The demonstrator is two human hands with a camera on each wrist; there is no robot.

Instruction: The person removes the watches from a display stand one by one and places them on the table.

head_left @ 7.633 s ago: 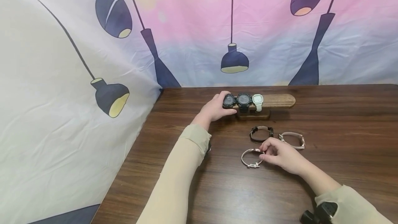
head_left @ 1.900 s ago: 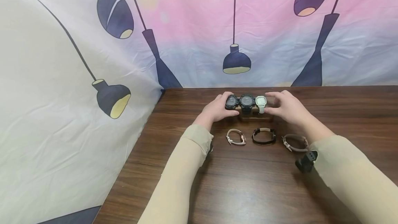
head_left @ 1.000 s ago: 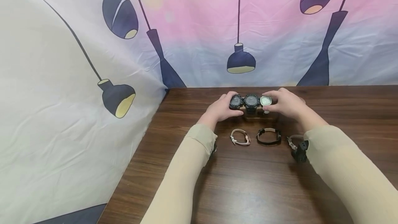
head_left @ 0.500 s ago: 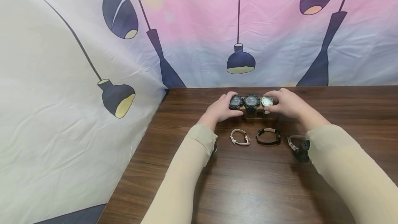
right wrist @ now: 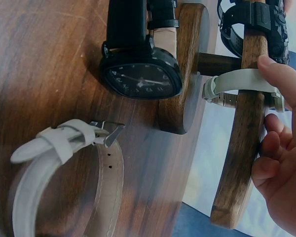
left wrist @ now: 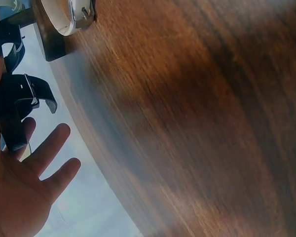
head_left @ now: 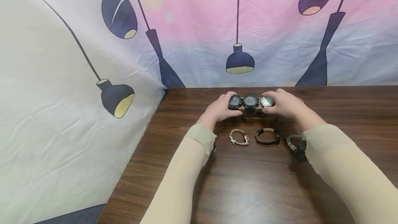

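Note:
A wooden watch stand (right wrist: pixel 237 163) near the table's back edge bears two black digital watches, the left one (head_left: pixel 235 102) and the middle one (head_left: pixel 250 102), plus a pale green watch (head_left: pixel 266 102). My left hand (head_left: pixel 219 108) holds the bar's left end beside the left black watch; in the left wrist view two fingers spread out straight. At the other side, my right hand (head_left: pixel 287 104) pinches the pale green watch, thumb on its strap, fingers curled behind the bar. The bar's right end is hidden by this hand in the head view.
In front of the stand, a white-strapped watch (head_left: pixel 239 144), a black-strapped watch (head_left: pixel 267 143) and another light-strapped watch (head_left: pixel 289 142) lie in a row on the wooden table (head_left: pixel 242 182). My right wrist camera (head_left: pixel 301 151) partly covers the last one. A printed curtain (head_left: pixel 199 58) hangs behind.
My right hand has gone from a white-strapped watch on the table to the pale green watch, which has shifted slightly right and tilted. That white-strapped watch now lies at the row's left. My left hand stays.

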